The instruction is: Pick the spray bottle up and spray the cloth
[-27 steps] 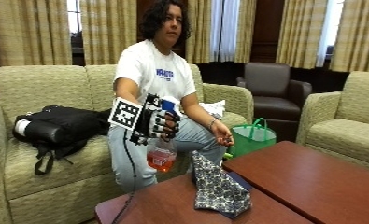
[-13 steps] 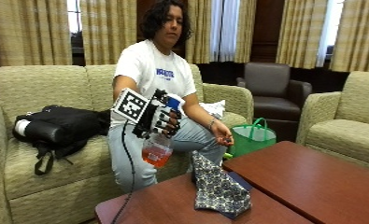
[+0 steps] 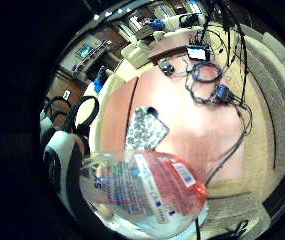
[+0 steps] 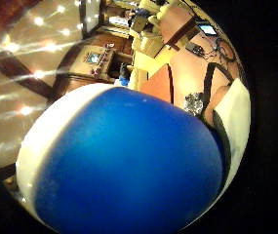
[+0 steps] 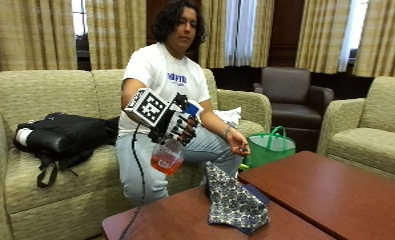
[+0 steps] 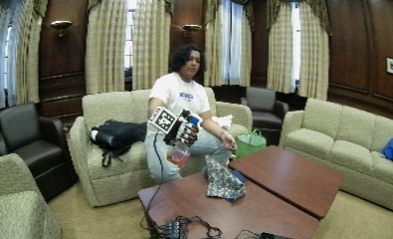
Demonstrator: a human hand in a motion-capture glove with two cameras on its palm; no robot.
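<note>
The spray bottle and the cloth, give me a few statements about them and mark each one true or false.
1. The gloved right hand holds the spray bottle in the air, off the table. True.
2. The bottle holds green liquid. False: the liquid is orange-red.
3. The cloth is held up over the table by the bare hand. True.
4. The cloth is plain white. False: it is dark with a light pattern.
5. The bottle rests against the cloth. False: there is a gap between them in the outside view.
</note>
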